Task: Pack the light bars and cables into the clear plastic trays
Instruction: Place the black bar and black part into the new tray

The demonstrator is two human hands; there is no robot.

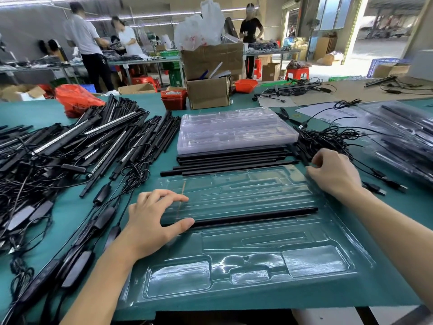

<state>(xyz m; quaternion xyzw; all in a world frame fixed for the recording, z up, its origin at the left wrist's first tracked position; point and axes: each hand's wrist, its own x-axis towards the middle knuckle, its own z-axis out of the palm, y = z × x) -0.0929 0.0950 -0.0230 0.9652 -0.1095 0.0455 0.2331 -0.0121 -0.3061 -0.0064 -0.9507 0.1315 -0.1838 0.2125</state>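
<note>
Clear tray holds one black light bar; left hand fingers flat, right hand fingers curled, no legible writing

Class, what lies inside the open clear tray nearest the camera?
One black light bar lies in the clear tray; other pockets show empty. The left hand covers the bar's left end.

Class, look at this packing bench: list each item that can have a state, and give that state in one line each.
Open tray: flat on the table, one bar in it.
Black bar: lying in a tray groove.
Tray stack: empty.
Left hand: fingers straight, touching bar and tray.
Right hand: fingers curled at the tray's far corner.
</note>
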